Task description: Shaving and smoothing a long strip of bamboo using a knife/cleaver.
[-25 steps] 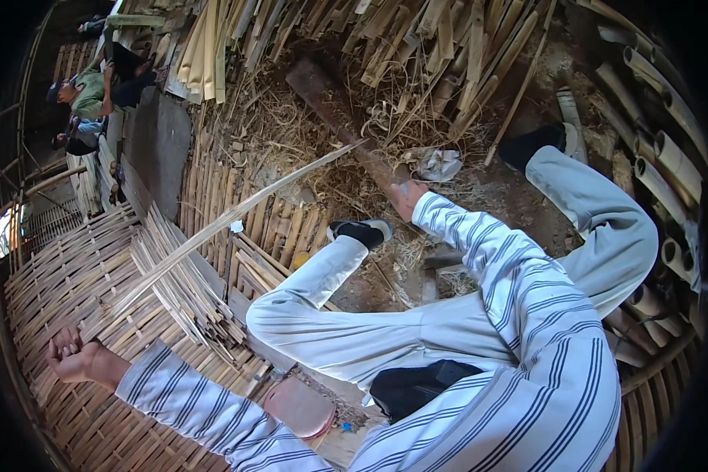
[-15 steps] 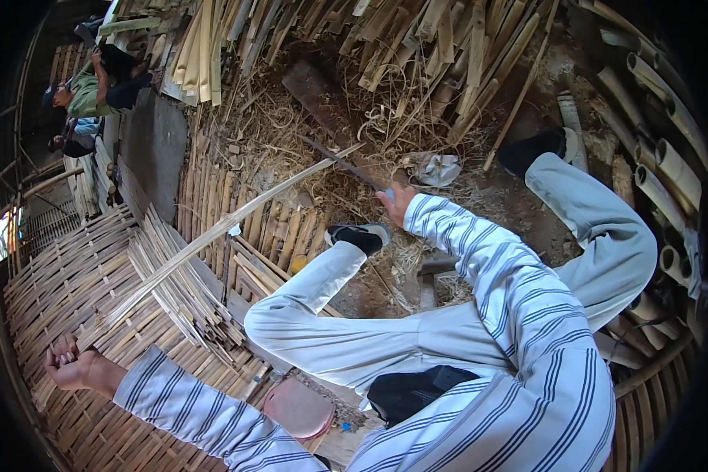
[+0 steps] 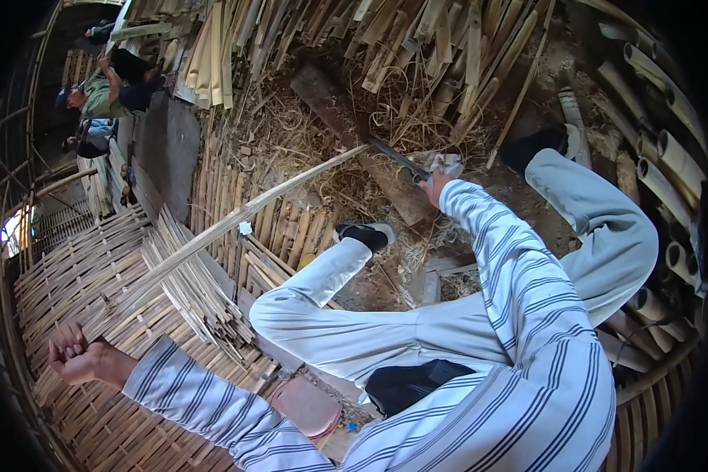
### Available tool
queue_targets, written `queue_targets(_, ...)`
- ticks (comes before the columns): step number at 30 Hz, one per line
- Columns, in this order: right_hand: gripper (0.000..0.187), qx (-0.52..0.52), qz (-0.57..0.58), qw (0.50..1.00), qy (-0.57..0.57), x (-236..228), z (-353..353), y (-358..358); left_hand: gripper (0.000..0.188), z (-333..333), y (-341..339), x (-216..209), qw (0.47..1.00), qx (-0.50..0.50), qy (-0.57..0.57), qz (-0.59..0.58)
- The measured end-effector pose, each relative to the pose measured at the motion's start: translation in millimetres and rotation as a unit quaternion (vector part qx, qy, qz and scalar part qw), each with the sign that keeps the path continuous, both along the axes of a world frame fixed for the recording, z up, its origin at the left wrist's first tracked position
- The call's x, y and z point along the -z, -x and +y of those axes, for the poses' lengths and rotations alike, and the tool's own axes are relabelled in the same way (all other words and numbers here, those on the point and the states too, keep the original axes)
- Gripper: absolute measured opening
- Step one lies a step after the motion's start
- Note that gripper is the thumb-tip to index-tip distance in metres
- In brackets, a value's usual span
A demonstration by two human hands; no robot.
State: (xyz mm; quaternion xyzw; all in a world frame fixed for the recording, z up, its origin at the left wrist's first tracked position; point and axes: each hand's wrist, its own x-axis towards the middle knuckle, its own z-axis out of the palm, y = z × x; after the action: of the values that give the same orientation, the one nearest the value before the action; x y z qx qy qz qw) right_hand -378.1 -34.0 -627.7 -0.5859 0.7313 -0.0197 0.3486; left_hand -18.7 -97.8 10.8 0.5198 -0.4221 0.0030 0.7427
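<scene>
A long, pale bamboo strip (image 3: 236, 215) slants across the view from lower left to upper middle. My left hand (image 3: 79, 354), fingers curled, is closed at the strip's near end; the fingers partly hide the grip. My right hand (image 3: 435, 189) is wrapped round the handle of a long-bladed knife (image 3: 399, 158). The blade's tip is beside the strip's far end, and whether they touch I cannot tell. Beneath the knife, a dark wooden plank (image 3: 385, 179) lies on the ground among curly shavings (image 3: 307, 169).
Split bamboo pieces (image 3: 470, 59) are heaped at the far side. Bamboo tubes (image 3: 669, 185) stack at the right. A woven bamboo mat (image 3: 71, 275) and thin strips (image 3: 200, 303) lie at the left, a pink round pad (image 3: 307, 405) near me. Another person (image 3: 106, 94) sits at far left.
My right hand and the knife have moved to the right, away from me along the strip's far end. The strip bows slightly more. My left hand stays nearly in place.
</scene>
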Motion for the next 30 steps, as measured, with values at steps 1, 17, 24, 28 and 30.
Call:
queue_targets(1, 0.052, -0.001, 0.0, 1.0, 0.001, -3, -6, 0, 0.036, 5, -1, 1, 1.0, 0.026, 0.001, 0.008)
queue_targets(17, 0.058, 0.02, -0.337, 0.941, -0.021, -221, -41, -108, 0.019, 54, -21, 3, 0.862, 0.505, 0.038, 0.015)
queue_targets(24, 0.056, 0.063, -0.168, 0.98, -0.084, -38, -49, -73, 0.022, 44, 19, 23, 0.888, 0.456, 0.06, 0.028)
queue_targets(28, 0.054, 0.027, -0.201, 0.979, -0.007, -84, -34, -112, 0.021, 61, -34, 2, 0.905, 0.421, 0.057, -0.011)
queue_targets(30, 0.054, 0.047, -0.219, 0.975, 0.015, -103, -43, -121, 0.021, 56, -34, 1, 0.888, 0.458, 0.039, 0.006)
